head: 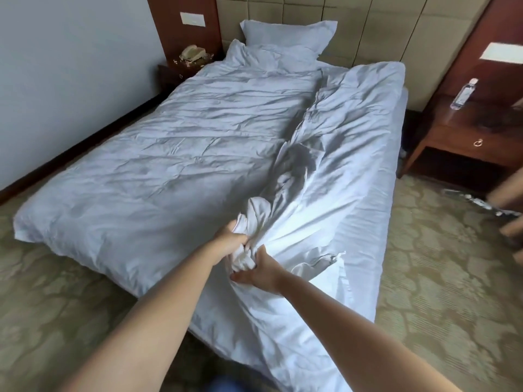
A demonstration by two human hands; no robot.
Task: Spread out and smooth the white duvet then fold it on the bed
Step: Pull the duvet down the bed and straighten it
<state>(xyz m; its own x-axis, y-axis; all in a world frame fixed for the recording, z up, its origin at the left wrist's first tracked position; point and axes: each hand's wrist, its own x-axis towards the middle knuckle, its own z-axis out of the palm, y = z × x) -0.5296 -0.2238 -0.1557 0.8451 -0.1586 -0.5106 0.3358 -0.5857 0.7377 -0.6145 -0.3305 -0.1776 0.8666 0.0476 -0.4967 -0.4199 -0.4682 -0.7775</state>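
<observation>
The white duvet [175, 142] lies wrinkled over the bed, its right part folded back along a ridge down the middle. At the foot end the fabric is bunched into a wad. My left hand [230, 237] grips that wad from the left. My right hand [261, 271] holds the same bunch from below and right, fingers curled into the cloth. The duvet's near corner hangs over the bed's foot toward me.
A white pillow [288, 35] leans on the padded headboard [382, 32]. A left nightstand carries a telephone [193, 53]; the right nightstand [467, 131] carries a water bottle [464, 93]. Patterned carpet surrounds the bed. A person's limbs show at the right edge [509, 199].
</observation>
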